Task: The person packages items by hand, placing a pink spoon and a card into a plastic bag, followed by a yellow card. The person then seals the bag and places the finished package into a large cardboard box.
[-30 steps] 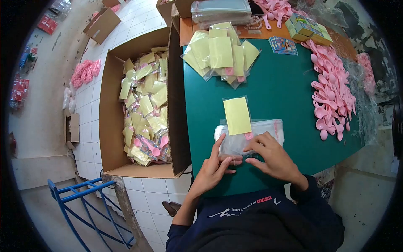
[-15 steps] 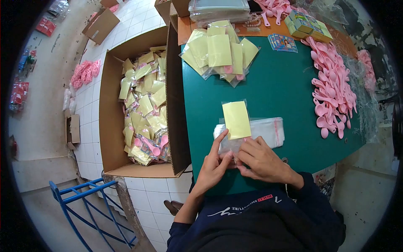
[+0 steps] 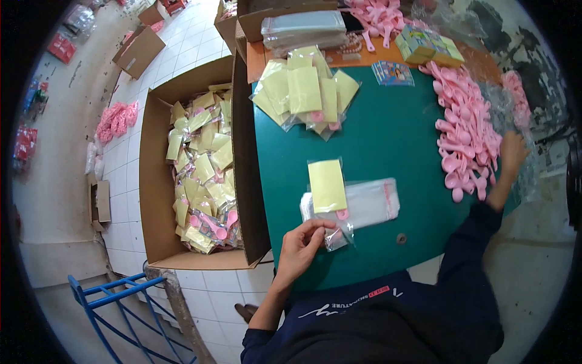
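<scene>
My left hand point(image 3: 302, 247) pinches the lower end of a clear plastic bag point(image 3: 339, 240) near the front of the table. Inside that bag lie a pale yellow card point(image 3: 327, 187) and a pink spoon point(image 3: 342, 214), only part of which shows. Beneath it rests a stack of flat clear bags point(image 3: 376, 203). Far out to the right, my right hand point(image 3: 514, 151) is beside the heap of pink spoons point(image 3: 464, 130), near some crumpled plastic. Motion blurs its fingers.
Filled bags with yellow cards point(image 3: 306, 91) lie at the table's back left. Behind are more clear bags point(image 3: 303, 29), printed cards point(image 3: 393, 74) and a card stack point(image 3: 427, 45). Left of the table stands a large carton point(image 3: 159, 206) of filled bags; a blue metal frame point(image 3: 115, 290) is nearer.
My right hand has left the bag and swung right to the spoon heap. My left hand still holds the bag's lower end. The view has shifted slightly.
</scene>
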